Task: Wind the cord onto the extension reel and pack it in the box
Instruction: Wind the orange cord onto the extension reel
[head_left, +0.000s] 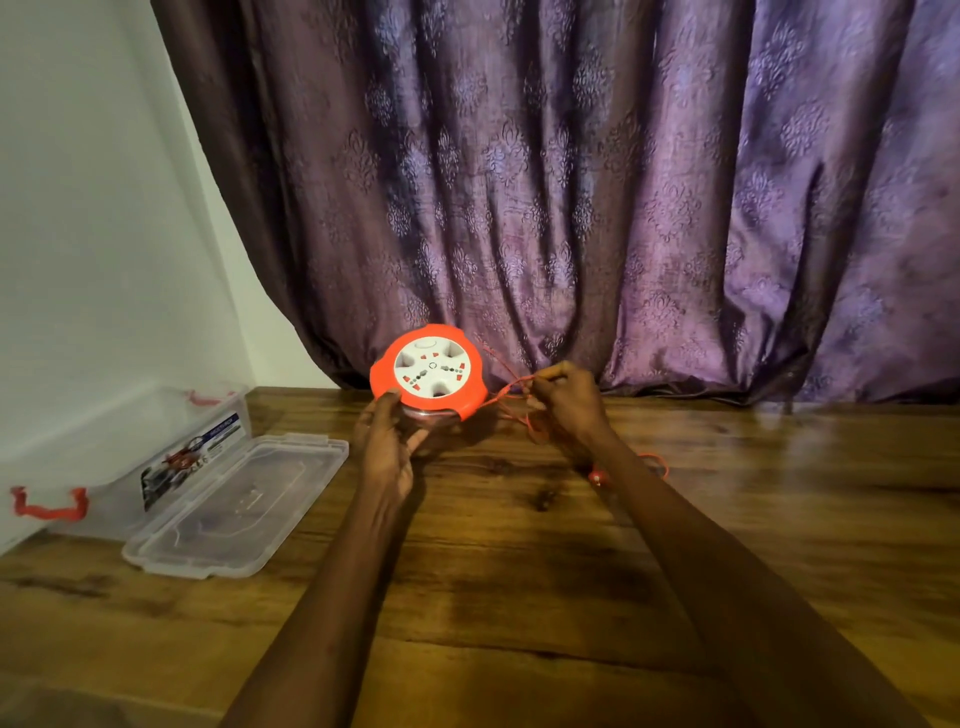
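Observation:
The round orange extension reel (429, 372), with a white socket face, is tilted towards me just above the wooden table. My left hand (387, 441) grips it from below at its near left rim. A thin orange cord (511, 397) runs from the reel's right side to my right hand (569, 402), whose fingers pinch it. Loose cord hangs in loops under that hand and trails behind my right forearm to the plug (597, 476) lying on the table. The clear plastic box (130, 447) with red latches stands open at the left.
The box's clear lid (236, 506) lies flat on the wooden table (519, 571) beside the box. A purple patterned curtain (571, 182) hangs right behind the reel. A white wall (78, 208) borders the left side.

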